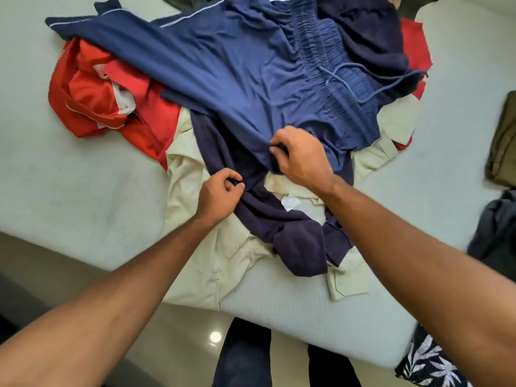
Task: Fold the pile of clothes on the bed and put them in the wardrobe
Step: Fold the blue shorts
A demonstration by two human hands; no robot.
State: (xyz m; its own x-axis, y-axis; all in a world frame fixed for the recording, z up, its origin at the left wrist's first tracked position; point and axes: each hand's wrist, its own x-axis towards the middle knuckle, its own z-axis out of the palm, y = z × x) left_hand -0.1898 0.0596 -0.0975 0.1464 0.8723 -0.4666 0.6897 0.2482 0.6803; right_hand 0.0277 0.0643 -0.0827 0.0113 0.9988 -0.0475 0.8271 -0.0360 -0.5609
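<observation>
The heap of clothes lies in the middle of the pale grey mattress of the bed (pixel 69 191), reaching to its near edge. Uppermost is one pair of mid-blue jersey trousers with an elastic waist and white piping (pixel 237 74), spread across the heap and covering most of what is under it; its drawstring (pixel 377 79) trails to the right. Beneath them, towards the person, lies one dark navy knit garment (pixel 279 227), itself on top of one cream cotton shirt (pixel 201 263) whose white neck label (pixel 290 203) shows. One crumpled red garment with white trim (pixel 92 101) sticks out at the left, partly under the trousers; more red cloth shows at the far right, and I cannot tell if it is the same piece. A second dark navy garment (pixel 368 37) lies at the top right.

Two bare hands are at work. The left hand (pixel 220 195) pinches a fold of the dark navy knit garment in curled fingers. The right hand (pixel 304 157) grips dark cloth just at the trousers' lower edge, fingers closed round it.

Apart from the heap, at the right edge, lie one folded olive garment (pixel 502 141) and one grey garment (pixel 497 227). One dark leaf-printed cloth (pixel 430 364) hangs at the near corner, above the glossy tiled floor (pixel 181 331).
</observation>
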